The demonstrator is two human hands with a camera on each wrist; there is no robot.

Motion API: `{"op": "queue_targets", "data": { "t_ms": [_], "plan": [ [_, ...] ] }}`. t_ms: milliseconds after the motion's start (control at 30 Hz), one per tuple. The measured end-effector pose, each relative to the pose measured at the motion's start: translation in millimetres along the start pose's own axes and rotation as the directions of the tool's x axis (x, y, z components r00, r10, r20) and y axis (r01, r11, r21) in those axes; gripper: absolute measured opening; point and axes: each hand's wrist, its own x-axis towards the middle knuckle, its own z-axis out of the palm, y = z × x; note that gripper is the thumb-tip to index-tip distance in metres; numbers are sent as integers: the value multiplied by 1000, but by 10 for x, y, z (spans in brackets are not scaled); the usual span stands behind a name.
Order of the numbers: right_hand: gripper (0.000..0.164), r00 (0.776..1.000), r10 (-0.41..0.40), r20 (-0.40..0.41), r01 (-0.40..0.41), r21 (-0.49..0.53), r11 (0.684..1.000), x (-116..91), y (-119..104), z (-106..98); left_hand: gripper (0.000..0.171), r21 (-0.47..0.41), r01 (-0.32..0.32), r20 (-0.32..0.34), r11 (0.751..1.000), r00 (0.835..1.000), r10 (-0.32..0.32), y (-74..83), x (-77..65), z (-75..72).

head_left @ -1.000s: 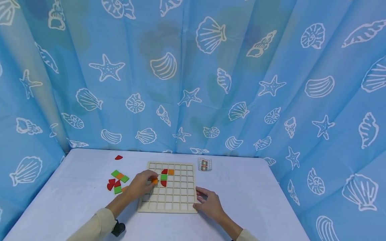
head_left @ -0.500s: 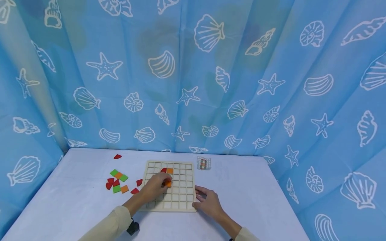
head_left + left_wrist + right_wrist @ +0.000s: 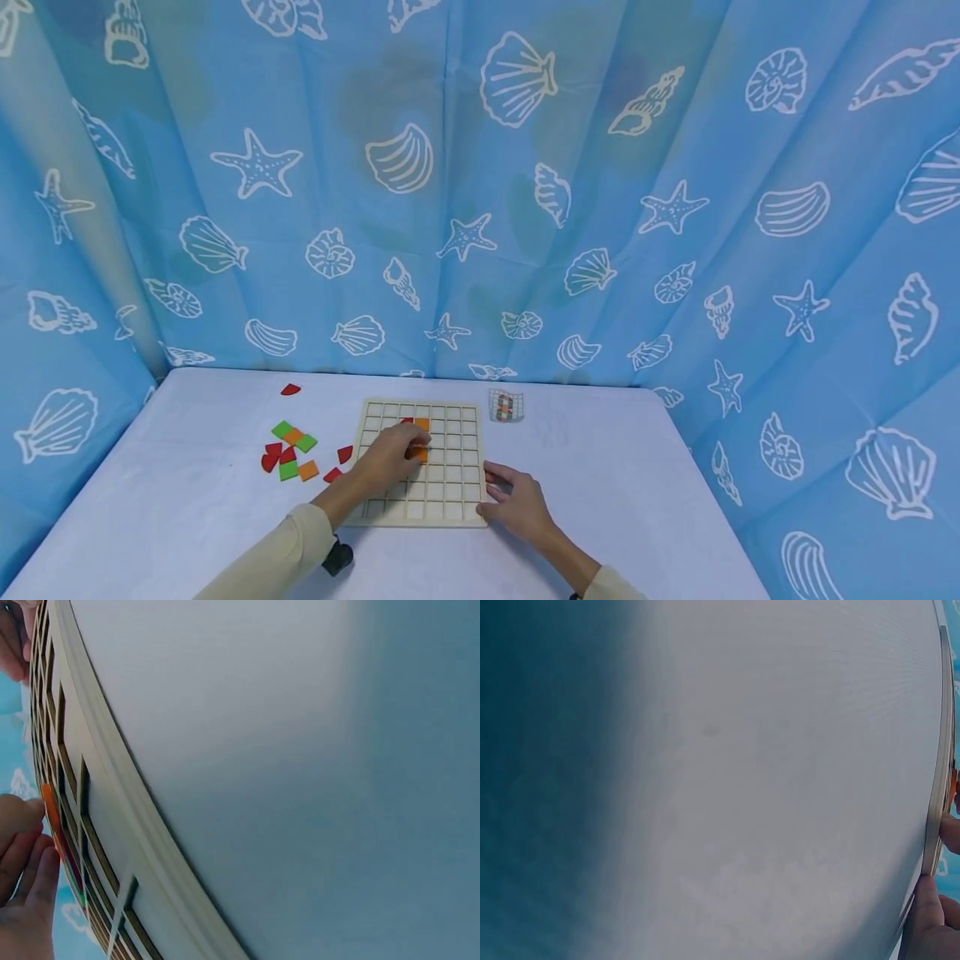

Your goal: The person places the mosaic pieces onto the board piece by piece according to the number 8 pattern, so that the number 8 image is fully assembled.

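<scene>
My left hand [image 3: 390,458] pinches an orange tile [image 3: 419,455] into the grid board [image 3: 450,500]; my relaxed right hand [image 3: 513,508] steadies its edge. Few cells filled; loose tiles [image 3: 292,450] wait at left.

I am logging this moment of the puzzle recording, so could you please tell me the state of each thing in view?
Left hand: over the grid, fingers on an orange tile.
Orange tile: in a grid cell, under the fingertips.
Right hand: rests at the board's right edge.
Grid board: flat on the table, mostly unfilled.
Loose tiles: scattered left of the board.
Small card: lying beyond the board.
</scene>
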Motion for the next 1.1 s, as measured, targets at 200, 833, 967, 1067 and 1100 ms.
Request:
{"op": "queue_targets", "data": {
  "t_ms": [200,833,967,1067,1100],
  "plan": [
    [66,1000,-11,6,11,22,1000,-6,-2,8,29,15,-8,3,1000,1000,8,-2,23,24],
    [68,1000,-15,9,15,31,999,-32,-27,2,32,-9,50,-122,999,991,-51,-172,-207,-202],
    [67,1000,-8,0,8,11,1000,-24,-8,8,36,28,150,-126,988,981,-146,-320,-285,-323],
    [67,1000,-9,-5,9,-5,1000,-20,-5,11,38,44,180,-143,983,975,-173,-438,-355,-399],
    [67,1000,-6,-5,6,-5,1000,-19,-9,11,38,42,191,-150,981,972,-183,-470,-380,-419]
  ]
}}
